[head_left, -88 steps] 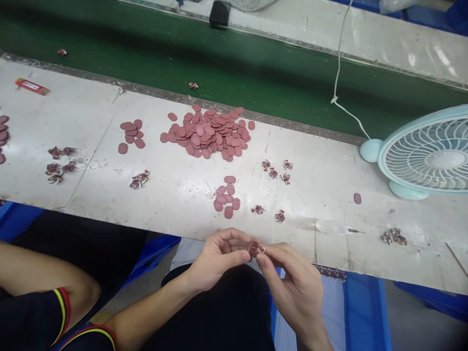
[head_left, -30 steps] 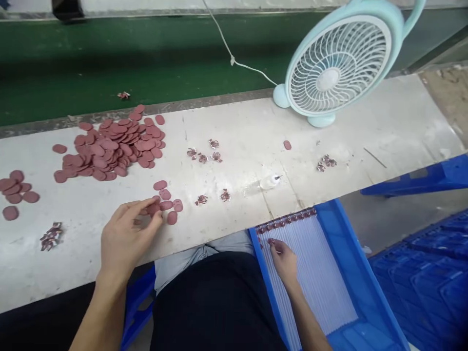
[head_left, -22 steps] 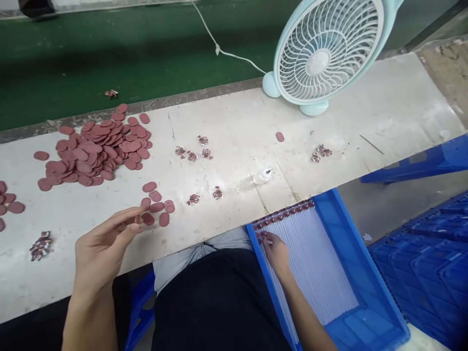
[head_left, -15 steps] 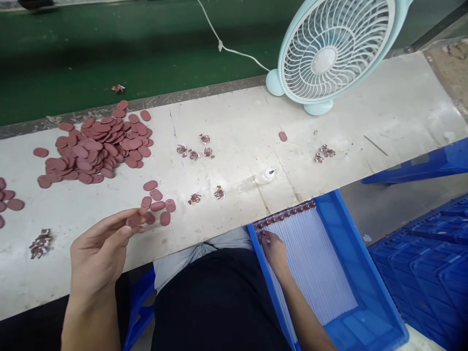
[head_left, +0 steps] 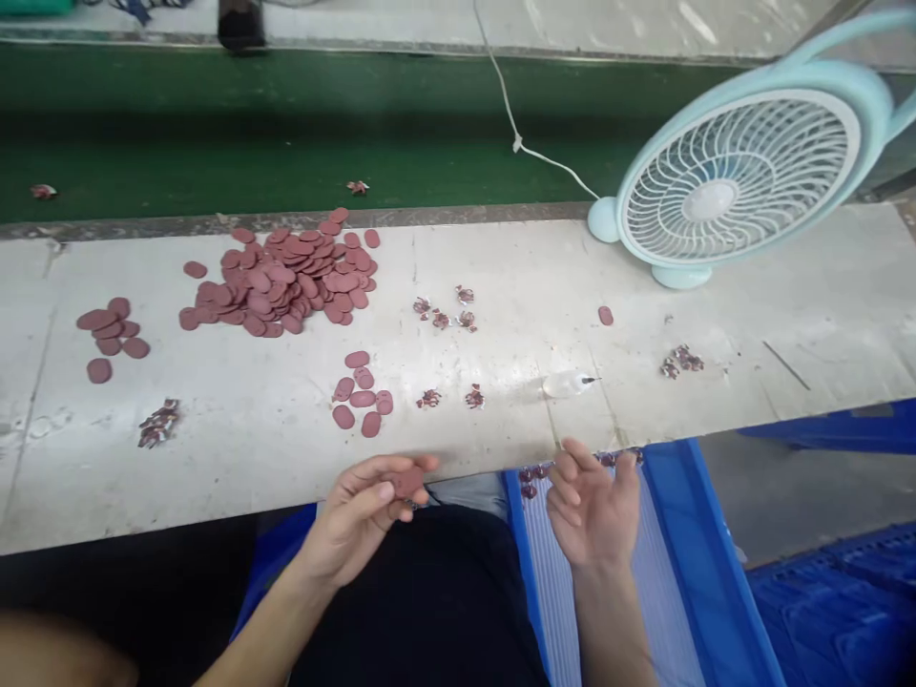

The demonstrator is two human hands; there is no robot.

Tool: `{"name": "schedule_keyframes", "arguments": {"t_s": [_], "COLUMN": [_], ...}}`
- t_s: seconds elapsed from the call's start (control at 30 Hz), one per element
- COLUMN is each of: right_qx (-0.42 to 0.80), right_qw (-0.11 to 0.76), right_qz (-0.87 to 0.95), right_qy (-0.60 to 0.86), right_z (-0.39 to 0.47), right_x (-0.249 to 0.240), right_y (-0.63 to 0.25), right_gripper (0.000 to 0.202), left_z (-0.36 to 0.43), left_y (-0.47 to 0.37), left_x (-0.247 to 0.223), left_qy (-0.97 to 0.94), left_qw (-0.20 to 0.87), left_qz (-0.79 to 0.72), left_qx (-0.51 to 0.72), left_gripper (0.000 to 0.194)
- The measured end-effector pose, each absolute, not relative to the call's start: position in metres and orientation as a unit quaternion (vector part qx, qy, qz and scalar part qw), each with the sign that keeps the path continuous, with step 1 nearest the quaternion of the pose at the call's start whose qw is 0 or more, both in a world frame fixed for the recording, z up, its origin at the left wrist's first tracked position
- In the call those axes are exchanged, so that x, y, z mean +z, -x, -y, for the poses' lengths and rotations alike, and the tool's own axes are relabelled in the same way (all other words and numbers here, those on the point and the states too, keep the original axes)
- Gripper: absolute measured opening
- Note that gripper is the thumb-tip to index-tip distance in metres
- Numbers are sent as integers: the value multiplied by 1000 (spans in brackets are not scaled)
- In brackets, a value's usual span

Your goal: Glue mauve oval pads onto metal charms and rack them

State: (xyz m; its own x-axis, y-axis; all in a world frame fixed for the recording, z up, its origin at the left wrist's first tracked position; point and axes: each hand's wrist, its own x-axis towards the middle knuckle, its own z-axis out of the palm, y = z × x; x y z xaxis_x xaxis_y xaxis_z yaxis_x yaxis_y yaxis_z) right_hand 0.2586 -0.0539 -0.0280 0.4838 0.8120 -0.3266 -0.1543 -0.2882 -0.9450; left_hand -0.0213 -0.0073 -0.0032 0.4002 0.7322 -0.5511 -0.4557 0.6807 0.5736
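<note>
Between the thumb and fingers of my left hand (head_left: 358,520) is a reddish-brown oval disc (head_left: 407,482), held just off the table's front edge. My right hand (head_left: 595,506) is palm up with its fingers apart and loosely curled, and I see nothing in it. It hovers over the blue crate (head_left: 722,563), which holds a ribbed white sheet (head_left: 665,563) with small dark red pieces (head_left: 528,491) along its far edge. Several loose oval discs (head_left: 363,398) lie beyond my left hand, and small brown-and-white figures (head_left: 474,397) lie to their right.
A large heap of oval discs (head_left: 286,277) sits at the back left of the white table (head_left: 250,458). A small bottle with a dark tip (head_left: 568,384) lies near the middle. The light-blue fan (head_left: 737,181) stands back right, its white cord (head_left: 548,164) running behind.
My right hand has come up from the crate's edge and turned palm up. My left hand has moved right, toward my body, with the disc in it. The view has shifted left.
</note>
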Motion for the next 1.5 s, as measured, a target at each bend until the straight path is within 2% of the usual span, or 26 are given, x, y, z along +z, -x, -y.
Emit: {"name": "schedule_keyframes", "arguments": {"t_s": [0.1,0.2,0.27,0.37,0.5,0.6,0.77,0.97,1.17,1.37,1.5], "right_qx": [599,705,723,700,580,469,312,259,217,266,260], "right_qw": [598,659,655,629,600,619,675,675,639,650,629], "right_qz": [194,79,51,76,221,327,410,417,436,419,437], "right_qy": [495,251,214,329,505,538,528,551,596,575,589], "right_z": [3,-32,-38,-25,11,29,30,27,32,33,35], "right_x": [-22,-21,-15,7,31,32,21,20,17,18,19], "right_y": [-252,-252,-249,-231,-188,-159,-143,-141,-142,-144,-144], "right_gripper": [70,56,48,41,34,23,24,24,27,27,30], "left_z": [14,16,15,13,12,15,16,14,15,13,13], "left_y": [5,2,3,4,0,-2,0,-1,0,-1,-1], "left_x": [0,4,5,6,6,6,9,9,8,9,8], "left_qy": [-137,-126,-117,-105,-91,-89,-99,-110,-113,-116,-110], "left_qw": [850,864,866,864,864,867,865,864,863,865,865], "left_qz": [-356,-325,-319,-322,-321,-311,-313,-310,-313,-310,-312], "left_qx": [365,364,367,372,377,378,381,381,379,376,377], "left_gripper": [18,20,22,25,26,26,28,29,30,29,29]}}
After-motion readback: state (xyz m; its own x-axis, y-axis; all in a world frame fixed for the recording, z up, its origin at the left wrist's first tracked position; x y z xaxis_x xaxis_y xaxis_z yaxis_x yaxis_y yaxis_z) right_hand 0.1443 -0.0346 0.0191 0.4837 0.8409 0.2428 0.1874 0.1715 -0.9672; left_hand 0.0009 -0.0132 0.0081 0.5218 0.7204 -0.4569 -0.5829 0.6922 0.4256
